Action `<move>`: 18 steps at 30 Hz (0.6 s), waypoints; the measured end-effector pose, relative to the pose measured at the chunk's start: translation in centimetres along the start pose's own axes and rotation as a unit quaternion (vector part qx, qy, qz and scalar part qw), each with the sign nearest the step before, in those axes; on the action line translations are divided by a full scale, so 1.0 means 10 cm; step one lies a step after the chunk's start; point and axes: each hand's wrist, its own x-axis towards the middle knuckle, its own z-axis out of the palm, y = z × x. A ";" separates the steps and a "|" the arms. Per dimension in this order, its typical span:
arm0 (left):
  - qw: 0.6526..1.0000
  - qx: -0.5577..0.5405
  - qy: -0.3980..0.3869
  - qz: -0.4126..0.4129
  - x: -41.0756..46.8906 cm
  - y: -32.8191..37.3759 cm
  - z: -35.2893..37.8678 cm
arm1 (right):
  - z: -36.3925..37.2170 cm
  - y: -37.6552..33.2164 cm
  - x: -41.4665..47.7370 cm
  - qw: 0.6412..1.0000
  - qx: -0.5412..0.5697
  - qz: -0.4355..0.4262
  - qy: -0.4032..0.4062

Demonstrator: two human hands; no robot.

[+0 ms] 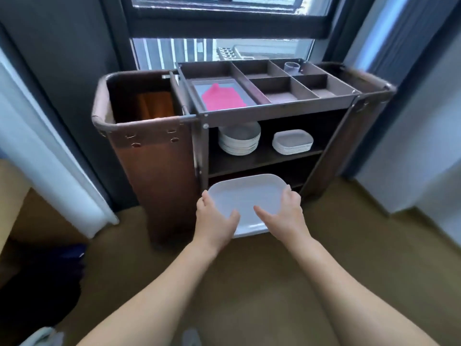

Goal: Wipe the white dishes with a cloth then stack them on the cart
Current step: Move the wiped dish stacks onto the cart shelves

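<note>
I'm gripping the platter [247, 193] by both short edges, left hand [215, 221] and right hand [287, 213], thumbs on top, holding it low before the bottom opening of the cart [274, 110]. Risks: smooth rim slipping, far edge clipping the shelf [262, 159] above.

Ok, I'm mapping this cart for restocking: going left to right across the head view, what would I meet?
Brown bag → round plate stack → oblong plate stack.
</note>
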 end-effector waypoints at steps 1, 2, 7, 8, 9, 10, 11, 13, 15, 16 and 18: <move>1.000 0.001 -0.012 0.006 0.10 0.06 0.12 | -0.08 0.08 0.08 1.000 0.005 0.013 0.009; 1.000 0.002 -0.023 0.011 0.20 0.13 0.23 | -0.15 0.15 0.17 0.999 0.008 0.026 0.018; 0.997 -0.002 -0.074 0.034 0.73 0.36 0.71 | -0.38 0.40 0.64 0.996 0.014 0.076 0.045; 0.996 -0.004 -0.083 0.036 0.84 0.41 0.79 | -0.42 0.43 0.74 0.995 0.013 0.084 0.050; 0.995 -0.004 -0.091 0.039 0.95 0.46 0.87 | -0.46 0.47 0.84 0.994 0.012 0.091 0.054; 0.994 -0.004 -0.098 0.042 1.06 0.53 0.95 | -0.51 0.50 0.95 0.993 0.010 0.099 0.058; 0.994 -0.003 -0.104 0.045 1.15 0.59 1.03 | -0.55 0.54 1.05 0.992 0.009 0.104 0.063; 0.992 0.004 -0.112 0.056 1.33 0.69 1.19 | -0.62 0.64 1.24 0.991 0.008 0.114 0.072; 0.991 0.015 -0.115 0.060 1.47 0.78 1.37 | -0.69 0.76 1.40 0.990 0.009 0.122 0.076; 0.991 0.018 -0.117 0.060 1.53 0.83 1.46 | -0.73 0.83 1.49 0.989 0.009 0.124 0.077; 0.991 0.023 -0.120 0.061 1.64 0.94 1.64 | -0.81 0.97 1.67 0.989 0.010 0.127 0.076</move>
